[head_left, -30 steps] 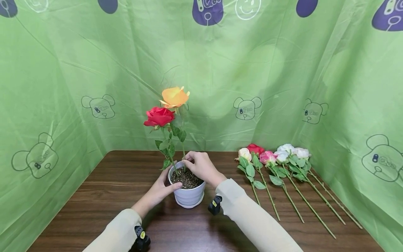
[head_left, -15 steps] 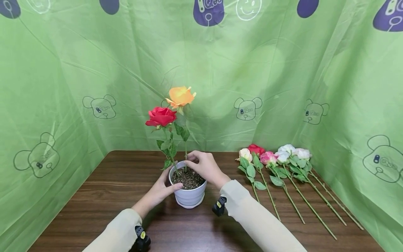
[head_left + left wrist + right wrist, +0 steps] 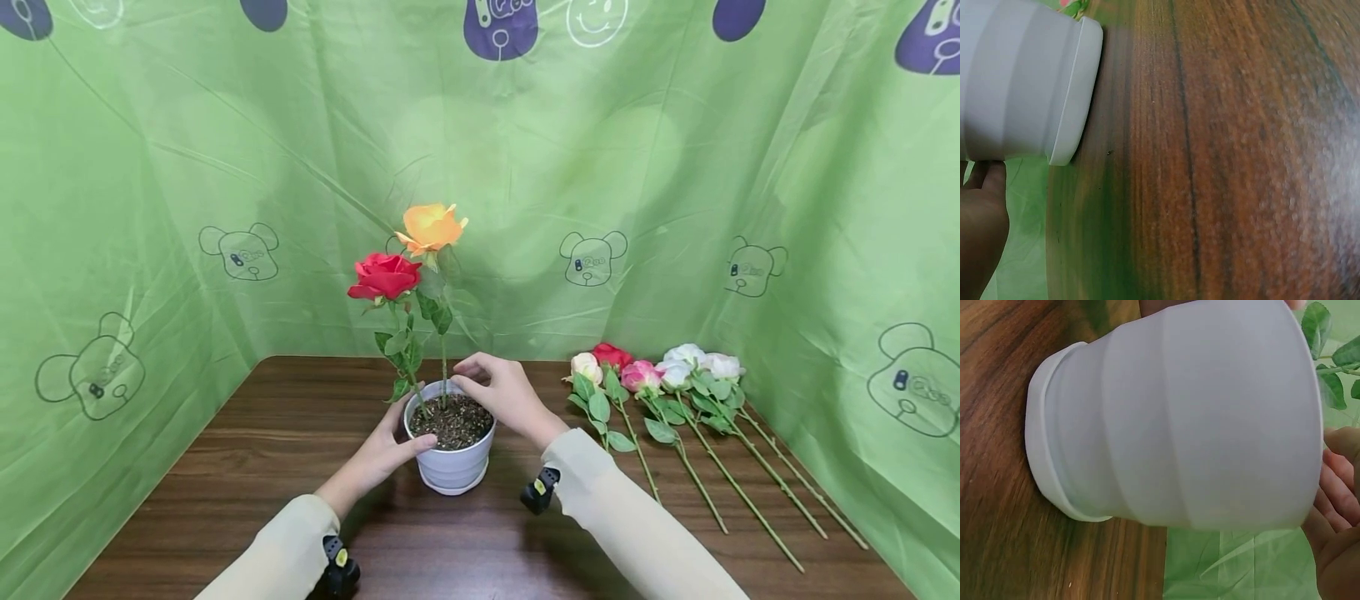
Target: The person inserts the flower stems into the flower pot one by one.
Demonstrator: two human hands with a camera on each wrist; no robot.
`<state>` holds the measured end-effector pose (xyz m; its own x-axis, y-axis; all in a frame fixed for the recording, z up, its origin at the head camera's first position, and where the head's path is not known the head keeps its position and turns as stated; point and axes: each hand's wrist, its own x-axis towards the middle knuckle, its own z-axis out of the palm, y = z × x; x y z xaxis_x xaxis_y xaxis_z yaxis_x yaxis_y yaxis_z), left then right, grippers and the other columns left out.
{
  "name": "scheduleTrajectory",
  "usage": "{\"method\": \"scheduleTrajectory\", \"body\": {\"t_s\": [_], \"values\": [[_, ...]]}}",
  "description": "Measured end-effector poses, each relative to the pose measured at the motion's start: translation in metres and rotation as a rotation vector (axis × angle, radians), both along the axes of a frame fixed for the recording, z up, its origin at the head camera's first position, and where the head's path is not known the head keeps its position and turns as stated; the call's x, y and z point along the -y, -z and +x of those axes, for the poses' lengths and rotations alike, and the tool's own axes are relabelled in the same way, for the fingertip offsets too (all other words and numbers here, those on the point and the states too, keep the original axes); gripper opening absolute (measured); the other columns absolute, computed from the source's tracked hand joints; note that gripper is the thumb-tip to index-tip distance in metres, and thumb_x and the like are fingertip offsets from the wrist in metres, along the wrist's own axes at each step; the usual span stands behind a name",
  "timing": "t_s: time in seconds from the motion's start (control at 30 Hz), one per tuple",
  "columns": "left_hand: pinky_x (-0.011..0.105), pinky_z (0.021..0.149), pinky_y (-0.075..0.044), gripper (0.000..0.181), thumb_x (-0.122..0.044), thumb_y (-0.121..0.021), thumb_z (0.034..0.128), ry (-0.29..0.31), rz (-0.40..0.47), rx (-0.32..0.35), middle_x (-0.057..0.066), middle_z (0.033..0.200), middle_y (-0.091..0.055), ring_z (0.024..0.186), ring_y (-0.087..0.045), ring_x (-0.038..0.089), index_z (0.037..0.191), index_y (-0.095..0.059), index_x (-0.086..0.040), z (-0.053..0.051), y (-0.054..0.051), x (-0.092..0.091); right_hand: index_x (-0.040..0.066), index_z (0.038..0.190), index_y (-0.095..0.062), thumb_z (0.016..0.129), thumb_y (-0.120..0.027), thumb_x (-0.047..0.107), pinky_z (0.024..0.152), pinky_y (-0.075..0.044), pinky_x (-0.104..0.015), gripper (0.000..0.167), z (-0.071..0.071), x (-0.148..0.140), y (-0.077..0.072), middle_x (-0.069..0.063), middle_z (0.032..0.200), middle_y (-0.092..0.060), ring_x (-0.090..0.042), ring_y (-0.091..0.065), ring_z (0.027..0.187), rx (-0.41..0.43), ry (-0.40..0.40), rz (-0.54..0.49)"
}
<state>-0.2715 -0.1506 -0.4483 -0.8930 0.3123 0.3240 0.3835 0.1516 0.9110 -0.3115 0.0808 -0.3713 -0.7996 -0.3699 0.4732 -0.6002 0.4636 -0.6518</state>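
One leafy red rose (image 3: 384, 277) and one leafy orange rose (image 3: 431, 229) stand in the white ribbed round pot (image 3: 453, 467); six long-stemmed mixed-colour roses (image 3: 640, 375) lie unplanted on the brown wood-grain table (image 3: 262, 433). Left hand (image 3: 378, 454) grips pot; right hand (image 3: 508, 396), fingers parted, holds nothing.

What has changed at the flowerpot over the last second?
The orange rose tipped slightly rightward, now more upright. The right hand let go of its stem and drew off to the right. Unchanged: the left hand holding the white flowerpot, the potted red rose and the loose roses.
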Motion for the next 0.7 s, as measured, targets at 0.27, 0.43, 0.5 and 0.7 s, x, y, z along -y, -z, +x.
{"method": "scheduleTrajectory", "body": {"t_s": [0.27, 0.43, 0.5, 0.7], "values": [[0.053, 0.116, -0.017, 0.082, -0.013, -0.074, 0.0909, -0.005, -0.006, 0.01, 0.017, 0.158, -0.034, 0.145, -0.026, 0.032, 0.157, -0.026, -0.007, -0.001, 0.001, -0.001, 0.01, 0.11, -0.073, 0.095, -0.072, 0.023, 0.079, -0.055, -0.028, 0.02, 0.007, -0.02, 0.002, 0.008, 0.097, -0.074, -0.006, -0.068, 0.085, -0.005, 0.008, 0.009], [0.054, 0.116, -0.015, 0.085, -0.016, -0.076, 0.0893, -0.001, 0.007, 0.005, 0.019, 0.157, -0.034, 0.145, -0.026, 0.033, 0.157, -0.026, -0.005, -0.001, 0.0, -0.001, 0.009, 0.11, -0.073, 0.095, -0.072, 0.023, 0.08, -0.055, -0.03, 0.021, 0.011, -0.036, 0.001, 0.007, 0.097, -0.073, -0.007, -0.068, 0.086, 0.001, 0.006, 0.032], [0.054, 0.116, -0.014, 0.085, -0.015, -0.076, 0.0894, 0.004, 0.016, 0.005, 0.019, 0.158, -0.033, 0.146, -0.025, 0.033, 0.157, -0.025, -0.004, -0.001, 0.0, -0.001, 0.011, 0.109, -0.073, 0.094, -0.073, 0.024, 0.081, -0.055, -0.031, 0.02, 0.011, -0.042, 0.001, 0.007, 0.097, -0.073, -0.007, -0.068, 0.086, -0.001, 0.01, 0.046], [0.054, 0.116, -0.014, 0.086, -0.015, -0.076, 0.0893, 0.004, 0.024, 0.011, 0.019, 0.158, -0.032, 0.146, -0.024, 0.033, 0.157, -0.025, -0.004, -0.001, 0.001, 0.0, 0.011, 0.108, -0.073, 0.094, -0.073, 0.023, 0.078, -0.056, -0.032, 0.018, 0.012, -0.06, 0.003, 0.008, 0.093, -0.073, -0.007, -0.067, 0.083, 0.007, 0.016, 0.083]]}}
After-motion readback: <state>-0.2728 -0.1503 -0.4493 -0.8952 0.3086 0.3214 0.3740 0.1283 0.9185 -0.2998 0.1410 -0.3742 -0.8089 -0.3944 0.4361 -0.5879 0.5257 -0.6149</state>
